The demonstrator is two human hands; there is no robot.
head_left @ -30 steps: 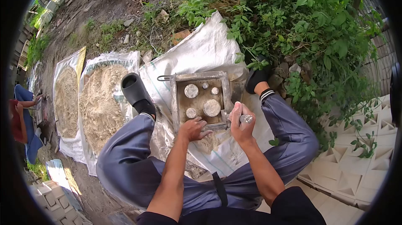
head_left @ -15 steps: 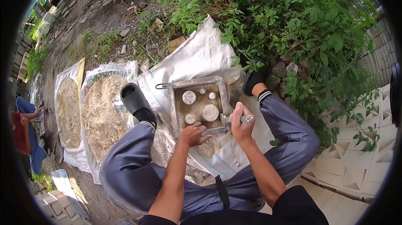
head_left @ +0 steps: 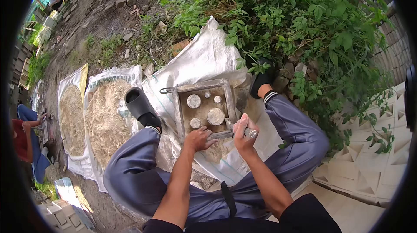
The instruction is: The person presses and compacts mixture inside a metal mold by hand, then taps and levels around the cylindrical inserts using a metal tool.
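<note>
A square wooden frame [head_left: 178, 116] filled with greyish sandy material lies on a white woven sack between my legs. Several round, dusty discs sit inside it, the largest disc [head_left: 216, 116] near the right side. My left hand [head_left: 199, 139] is on the frame's near bar, fingers over it and thumb apart, close to the small disc [head_left: 195, 123] at the near left. My right hand [head_left: 245, 134] is wrapped round a tool with a grey, rounded handle end [head_left: 250, 132], at the frame's near right corner. The tool's working end is mostly hidden, so I cannot tell its kind.
Two sacks bearing heaps of pale sandy material [head_left: 106, 124] lie to the left. Leafy plants [head_left: 278, 20] crowd the far right. Patterned pale blocks [head_left: 365, 163] stand at the right. A person in a red top [head_left: 22, 139] sits at the far left.
My right hand has shifted slightly left and toward me with the tool. My left hand stays at the frame's near bar. The whole view has shifted slightly.
</note>
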